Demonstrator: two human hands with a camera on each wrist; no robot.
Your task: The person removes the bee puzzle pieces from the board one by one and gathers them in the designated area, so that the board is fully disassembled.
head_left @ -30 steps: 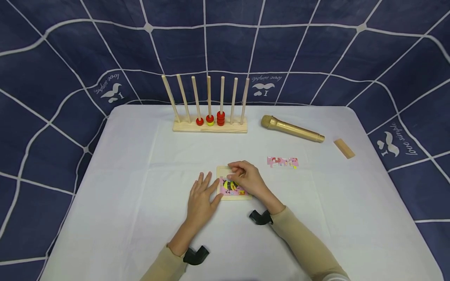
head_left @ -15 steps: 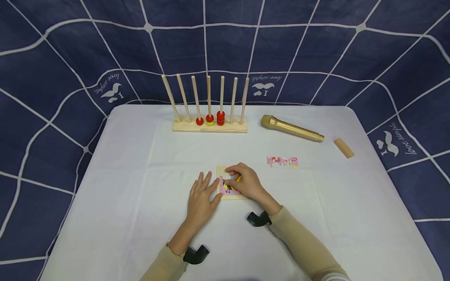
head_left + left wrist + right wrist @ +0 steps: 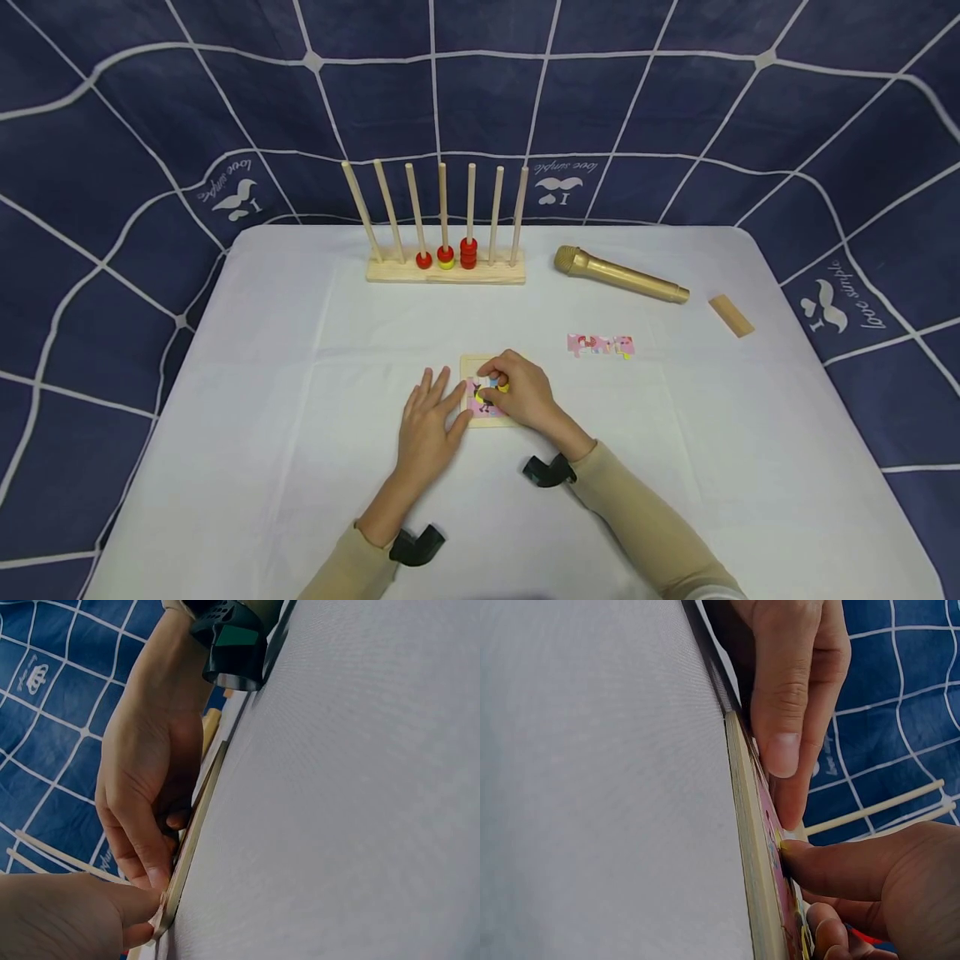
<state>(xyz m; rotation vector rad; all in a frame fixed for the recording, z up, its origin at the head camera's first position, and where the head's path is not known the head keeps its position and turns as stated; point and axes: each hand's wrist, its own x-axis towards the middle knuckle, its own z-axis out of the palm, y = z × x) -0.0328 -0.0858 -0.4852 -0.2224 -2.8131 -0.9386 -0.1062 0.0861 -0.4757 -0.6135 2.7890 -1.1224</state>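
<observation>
A small jigsaw puzzle in a pale wooden tray (image 3: pixel 470 362) lies flat on the table, its pink picture (image 3: pixel 476 408) showing a yellow-and-black striped bee, partly hidden by the right hand. My left hand (image 3: pixel 429 427) rests at the tray's left edge, fingers spread, with thumb and forefinger touching the rim. Over the puzzle, my right hand (image 3: pixel 523 390) has its fingers curled and pinches a puzzle piece (image 3: pixel 784 845) against the picture; most of that piece is hidden by the fingers. Several loose pink puzzle pieces (image 3: pixel 600 345) lie to the right, behind the right hand.
At the back stands a wooden peg rack (image 3: pixel 446 272) with red and yellow beads on some pegs. A gold microphone (image 3: pixel 622 275) lies to its right, and a flat brown wooden piece (image 3: pixel 731 316) lies farther right. A dark blue checked cloth (image 3: pixel 480 100) surrounds the table.
The right hand has shifted slightly left and toward the person over the puzzle, covering more of the bee's right side. The left hand stays at the tray's edge.
</observation>
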